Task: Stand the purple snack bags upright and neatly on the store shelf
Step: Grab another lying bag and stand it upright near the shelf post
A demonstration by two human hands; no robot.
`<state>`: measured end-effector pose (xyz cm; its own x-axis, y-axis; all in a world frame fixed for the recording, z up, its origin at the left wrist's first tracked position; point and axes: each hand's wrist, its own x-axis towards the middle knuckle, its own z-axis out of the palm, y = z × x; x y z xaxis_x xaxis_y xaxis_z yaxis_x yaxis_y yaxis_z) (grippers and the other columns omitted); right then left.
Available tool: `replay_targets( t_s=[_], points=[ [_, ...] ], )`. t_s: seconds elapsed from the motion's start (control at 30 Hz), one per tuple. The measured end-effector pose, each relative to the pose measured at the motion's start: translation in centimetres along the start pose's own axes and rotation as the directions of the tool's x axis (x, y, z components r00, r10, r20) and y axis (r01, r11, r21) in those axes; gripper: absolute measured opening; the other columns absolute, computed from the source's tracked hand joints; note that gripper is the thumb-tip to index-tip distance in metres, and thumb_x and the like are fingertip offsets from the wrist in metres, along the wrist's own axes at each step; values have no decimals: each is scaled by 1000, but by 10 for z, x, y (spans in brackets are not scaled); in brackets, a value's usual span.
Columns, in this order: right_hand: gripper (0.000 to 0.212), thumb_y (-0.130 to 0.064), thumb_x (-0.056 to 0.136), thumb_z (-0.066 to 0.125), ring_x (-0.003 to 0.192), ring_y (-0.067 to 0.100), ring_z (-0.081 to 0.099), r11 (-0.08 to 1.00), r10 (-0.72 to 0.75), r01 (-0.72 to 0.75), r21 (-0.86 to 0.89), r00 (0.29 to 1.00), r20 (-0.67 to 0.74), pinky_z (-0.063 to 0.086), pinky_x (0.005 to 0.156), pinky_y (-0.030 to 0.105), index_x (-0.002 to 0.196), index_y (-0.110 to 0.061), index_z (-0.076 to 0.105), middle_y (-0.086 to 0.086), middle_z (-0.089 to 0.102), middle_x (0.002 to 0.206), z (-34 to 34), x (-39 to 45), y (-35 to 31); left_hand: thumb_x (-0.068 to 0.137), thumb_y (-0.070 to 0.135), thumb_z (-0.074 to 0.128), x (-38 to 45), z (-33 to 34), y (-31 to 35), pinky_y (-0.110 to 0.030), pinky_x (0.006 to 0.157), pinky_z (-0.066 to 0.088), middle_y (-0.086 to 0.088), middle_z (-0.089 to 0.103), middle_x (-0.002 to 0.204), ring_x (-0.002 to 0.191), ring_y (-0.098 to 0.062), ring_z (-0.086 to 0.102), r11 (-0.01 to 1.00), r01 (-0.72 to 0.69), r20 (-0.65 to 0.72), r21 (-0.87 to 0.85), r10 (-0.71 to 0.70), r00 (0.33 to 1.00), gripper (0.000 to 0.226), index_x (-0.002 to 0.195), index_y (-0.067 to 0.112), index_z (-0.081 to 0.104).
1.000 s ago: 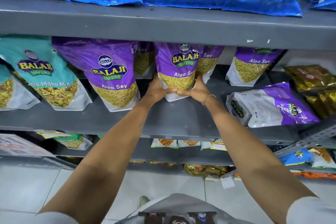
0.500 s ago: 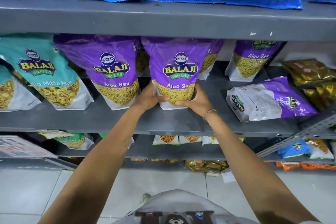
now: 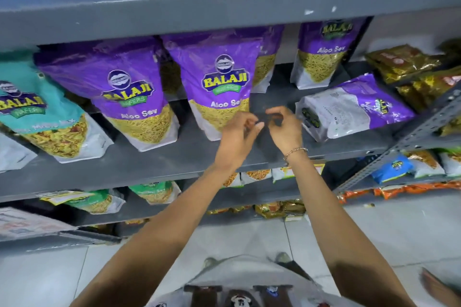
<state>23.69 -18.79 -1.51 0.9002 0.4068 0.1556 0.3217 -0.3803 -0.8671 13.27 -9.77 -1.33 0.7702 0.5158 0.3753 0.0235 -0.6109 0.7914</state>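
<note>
Single head-worn view, close to the shelf

The wide-angle camera looks forward and down from the person's head, facing the grey shelf (image 3: 174, 157) at arm's reach, with both forearms and the floor (image 3: 374, 232) below.

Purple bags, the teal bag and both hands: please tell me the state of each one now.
Left purple bag: upright.
Middle purple bag: upright, hands off it.
Back purple bag: upright.
Right purple bag: lying on its side.
Teal bag: upright, leaning.
Left hand: empty.
Right hand: empty.
</note>
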Motion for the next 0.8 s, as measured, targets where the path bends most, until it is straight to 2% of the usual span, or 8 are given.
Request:
replay_targets(
  t_s=[0.1,0.2,0.3,0.4,0.5,0.6,0.7,0.8],
  points=[
    [18,4,83,54,76,18,58,998,30,-20,64,985,-168,37,62,-2,93,-4,66,13,70,89,-40,2,6,92,19,55,26,36,22,-26,76,47,-11,66,95,86,-23,63,999,-51,135,15,49,990,17,97,5,64],
    [13,-1,84,54,72,16,55,989,99,-46,137,904,-416,35,61,-2,92,-5,63,8,66,84,-81,2,18,92,20,55,55,71,35,-23,83,46,-12,67,105,96,-24,64,999,30,145,32,-35,989,21,103,4,63],
    [19,-5,86,56,86,22,56,955,239,-103,278,822,-516,45,77,16,104,-2,55,15,59,100,-113,3,36,94,23,53,87,101,48,-33,93,46,-19,64,114,105,-30,61,996,75,122,44,-80,989,31,113,-1,60],
    [35,-13,86,62,101,30,54,804,542,-345,485,761,-356,46,93,39,114,4,50,18,52,115,-130,14,63,95,29,51,111,127,54,-13,68,41,-22,66,106,89,-27,63,984,159,140,80,-169,976,38,109,-6,60],
    [33,-26,85,65,78,20,52,574,715,-590,568,699,5,48,73,33,109,-5,55,10,53,102,-135,21,74,94,38,49,119,149,48,-31,68,40,-27,66,95,89,-35,64,958,261,117,116,-274,955,45,94,-5,60],
    [45,-36,87,61,70,15,48,432,738,-690,580,641,213,45,59,29,121,-7,53,6,52,103,-139,23,74,92,51,45,115,162,45,-25,72,36,-23,67,105,103,-34,62,918,377,157,121,-393,906,52,100,2,63],
    [49,-36,90,58,89,21,54,400,722,-696,596,640,263,48,70,32,126,-4,50,9,57,108,-140,28,75,84,65,47,115,168,47,-32,102,41,-9,57,133,123,-25,52,849,518,325,105,-521,789,64,127,18,55],
    [50,-36,91,56,107,28,60,360,683,-665,654,665,300,50,95,38,128,-2,48,14,60,118,-143,30,77,81,59,59,118,162,50,-39,85,55,-7,61,123,110,-21,59,823,564,372,66,-545,751,61,122,15,56]
  ],
)
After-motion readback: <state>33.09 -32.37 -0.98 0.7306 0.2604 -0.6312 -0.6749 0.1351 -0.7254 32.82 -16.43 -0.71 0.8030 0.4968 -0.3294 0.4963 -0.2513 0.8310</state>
